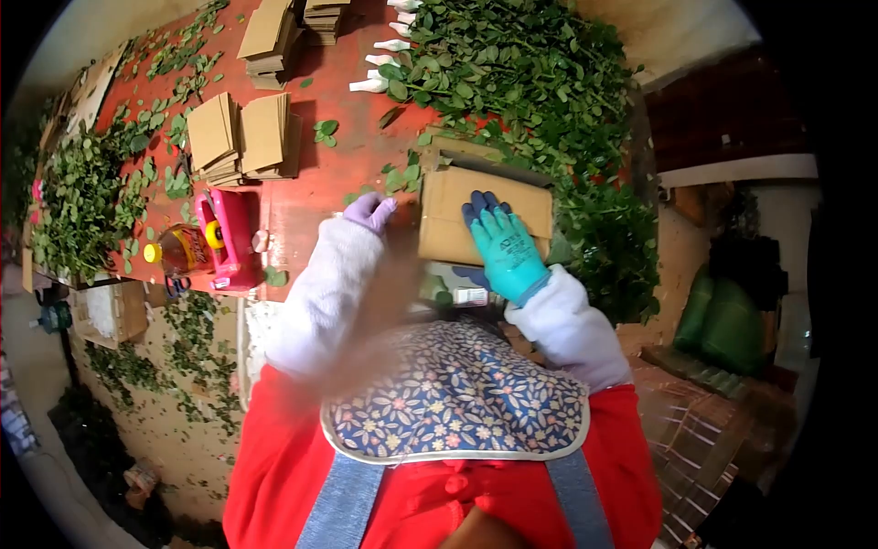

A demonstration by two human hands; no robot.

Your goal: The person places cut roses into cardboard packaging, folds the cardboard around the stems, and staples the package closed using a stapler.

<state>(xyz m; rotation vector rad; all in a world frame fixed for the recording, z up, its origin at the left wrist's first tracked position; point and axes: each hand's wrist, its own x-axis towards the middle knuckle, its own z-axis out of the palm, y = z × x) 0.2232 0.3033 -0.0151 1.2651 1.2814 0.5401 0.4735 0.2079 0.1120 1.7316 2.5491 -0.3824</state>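
My right hand (505, 245), in a teal glove with dark blue fingertips, lies flat with fingers stretched out on a brown cardboard piece (444, 215). That cardboard rests on a box-like stand (448, 156) at the table's near edge. Left of it, my left hand (369, 212) in a lavender glove is raised over the red table (338, 174), fingers curled together. Whatever it may hold is not visible. A brown blur passes in front of the left forearm. Leafy stems (512, 73) with white-wrapped heads (370, 82) lie beyond the cardboard.
Stacks of cut cardboard (265, 137) stand on the left half of the table. Nearer are a pink tape dispenser (240, 242) and a yellow-capped bottle (183, 250). More leafy stems (78, 192) pile at the far left. A white crate (110, 313) stands below the table edge.
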